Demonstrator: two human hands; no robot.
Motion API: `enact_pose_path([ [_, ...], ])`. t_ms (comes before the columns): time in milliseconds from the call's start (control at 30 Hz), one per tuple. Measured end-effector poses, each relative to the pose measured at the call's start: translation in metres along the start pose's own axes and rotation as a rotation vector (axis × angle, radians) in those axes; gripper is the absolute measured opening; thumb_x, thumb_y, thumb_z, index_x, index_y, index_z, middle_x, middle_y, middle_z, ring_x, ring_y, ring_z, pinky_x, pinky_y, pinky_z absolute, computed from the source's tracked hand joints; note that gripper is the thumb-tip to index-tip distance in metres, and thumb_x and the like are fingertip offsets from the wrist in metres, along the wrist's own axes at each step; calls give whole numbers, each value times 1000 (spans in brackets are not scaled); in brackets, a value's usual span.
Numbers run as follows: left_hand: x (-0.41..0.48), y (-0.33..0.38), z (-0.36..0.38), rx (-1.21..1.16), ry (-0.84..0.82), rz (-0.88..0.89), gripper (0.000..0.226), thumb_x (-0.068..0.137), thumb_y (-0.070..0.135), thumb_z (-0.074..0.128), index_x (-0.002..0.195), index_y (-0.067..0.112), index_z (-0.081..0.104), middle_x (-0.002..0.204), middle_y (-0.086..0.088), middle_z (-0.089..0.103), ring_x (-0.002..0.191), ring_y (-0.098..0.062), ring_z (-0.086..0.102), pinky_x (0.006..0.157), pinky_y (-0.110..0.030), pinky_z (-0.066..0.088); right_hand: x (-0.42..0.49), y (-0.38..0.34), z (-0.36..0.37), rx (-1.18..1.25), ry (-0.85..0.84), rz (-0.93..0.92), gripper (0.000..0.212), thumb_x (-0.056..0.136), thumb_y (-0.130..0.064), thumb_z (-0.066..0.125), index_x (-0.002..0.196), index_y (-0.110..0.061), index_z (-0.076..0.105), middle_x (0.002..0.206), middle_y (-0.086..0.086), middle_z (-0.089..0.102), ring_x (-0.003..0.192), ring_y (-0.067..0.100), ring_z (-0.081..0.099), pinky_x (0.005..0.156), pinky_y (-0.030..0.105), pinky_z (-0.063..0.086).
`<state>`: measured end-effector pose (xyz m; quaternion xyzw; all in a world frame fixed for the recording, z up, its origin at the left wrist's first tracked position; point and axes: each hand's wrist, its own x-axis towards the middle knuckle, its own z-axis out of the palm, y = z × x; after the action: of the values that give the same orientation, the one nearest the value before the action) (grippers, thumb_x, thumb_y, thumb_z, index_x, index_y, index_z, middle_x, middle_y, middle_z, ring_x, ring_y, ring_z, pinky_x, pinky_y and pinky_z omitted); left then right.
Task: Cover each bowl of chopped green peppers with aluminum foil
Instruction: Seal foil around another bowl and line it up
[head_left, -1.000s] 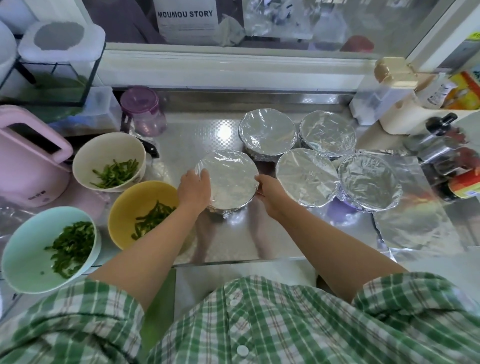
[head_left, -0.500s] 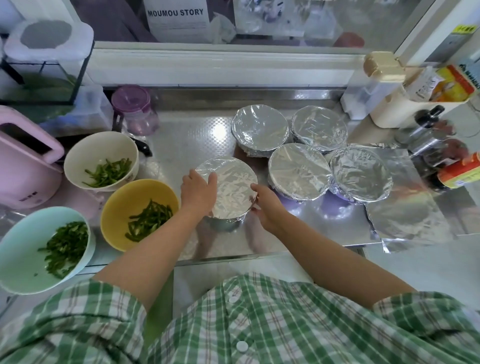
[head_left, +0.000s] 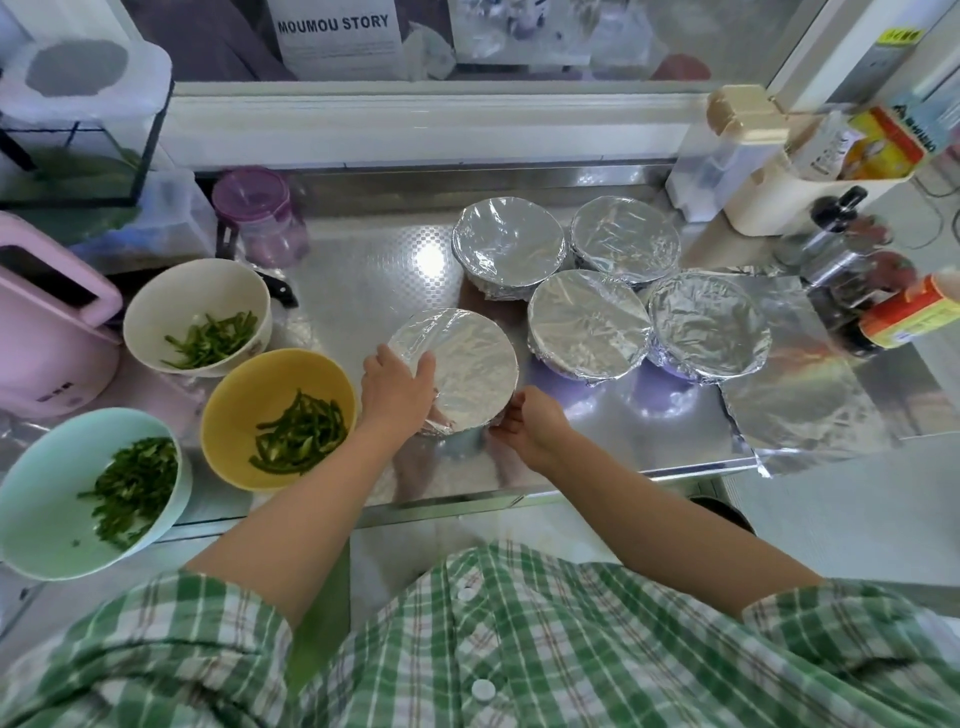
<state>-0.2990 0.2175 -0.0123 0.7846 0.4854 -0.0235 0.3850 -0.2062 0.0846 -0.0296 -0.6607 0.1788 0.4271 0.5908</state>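
Three open bowls (head_left: 223, 415) wait; mid-counter (head_left: 363, 270), your left hand (head_left: 397, 387) cups the fifth bowl (head_left: 462, 441), right hand (head_left: 530, 426) fingers pinch its foil (head_left: 467, 364) edge: tug hard and it likely tears or tips

Counter (head_left: 374, 270) lies open between the white bowl (head_left: 171, 296) and the rear foil-covered bowl (head_left: 508, 244).

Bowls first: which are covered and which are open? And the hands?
Front bowl: foil-covered, held by both hands.
Four bowls behind: foil-covered.
White bowl: uncovered.
Yellow bowl: uncovered.
Mint bowl: uncovered.
Left hand: gripping front bowl's rim.
Right hand: pinching foil at rim.
Foil sheet: lying flat.
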Motion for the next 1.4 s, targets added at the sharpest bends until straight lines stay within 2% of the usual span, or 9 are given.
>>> enact_pose_path([
  [267, -4, 0, -1, -16, -5, 1, 73, 102, 49, 34, 152, -2, 18, 151, -23, 27, 137, -38, 35, 113, -46, 33, 4, 4, -2, 160, -49, 105, 34, 86, -2, 32, 55, -16, 30, 50, 5, 34, 50, 19, 30, 51, 25, 29],
  [533, -4, 0, -3, -36, -18, -8, 69, 103, 48, 33, 149, -2, 22, 149, -23, 29, 134, -37, 38, 109, -44, 34, 6, 5, 3, 192, -118, 106, 31, 91, -5, 34, 63, -9, 48, 48, 4, 39, 49, 18, 33, 51, 25, 34],
  [800, -4, 4, -2, -80, -12, -39, 70, 103, 49, 29, 149, -2, 23, 149, -22, 29, 132, -37, 39, 106, -45, 34, 7, -5, -3, 222, -211, 116, 50, 103, -42, 33, 75, -6, 55, 52, 4, 42, 54, 18, 33, 55, 27, 29],
  [967, -2, 3, -2, -127, -8, -74, 73, 103, 52, 26, 152, 0, 19, 153, -21, 25, 136, -37, 36, 109, -46, 32, 9, -4, -4, 148, -63, 132, 32, 102, -31, 39, 98, -2, 52, 74, 11, 48, 60, 21, 44, 57, 30, 40],
  [1033, -4, 2, -3, -143, -7, -80, 74, 103, 52, 26, 154, 1, 16, 156, -21, 21, 139, -37, 33, 113, -47, 30, 9, -1, -14, 28, 18, 70, 15, 99, -13, 43, 89, -6, 52, 73, 9, 51, 58, 20, 52, 52, 27, 46],
  [1100, -6, 0, -5, -176, -1, -67, 77, 100, 56, 26, 156, 4, 12, 160, -18, 16, 142, -37, 31, 117, -49, 28, 10, 2, -25, -138, 3, -21, 19, 94, 0, 49, 76, -8, 53, 67, 8, 54, 46, 12, 58, 43, 19, 42],
  [1200, -4, -4, -7, -247, -26, -77, 87, 90, 64, 23, 157, 10, 13, 159, -16, 22, 138, -34, 42, 115, -52, 30, 15, 8, -34, -276, -68, -109, 17, 85, 12, 59, 75, -1, 61, 70, 13, 59, 43, 8, 60, 47, 19, 47],
  [1300, -5, -4, -6, -274, -37, -82, 83, 90, 62, 25, 154, 10, 22, 148, -15, 43, 130, -31, 48, 111, -50, 36, 12, 8, -28, -172, -76, -97, 17, 84, 15, 62, 99, 11, 66, 75, 14, 65, 53, 14, 65, 52, 18, 55],
  [1400, -6, -3, -6, -295, -30, -84, 88, 85, 65, 25, 153, 9, 25, 145, -15, 45, 127, -31, 51, 108, -52, 39, 6, 4, -21, -32, -43, -63, 7, 87, 10, 59, 91, 10, 65, 74, 15, 66, 59, 20, 66, 54, 21, 58],
])
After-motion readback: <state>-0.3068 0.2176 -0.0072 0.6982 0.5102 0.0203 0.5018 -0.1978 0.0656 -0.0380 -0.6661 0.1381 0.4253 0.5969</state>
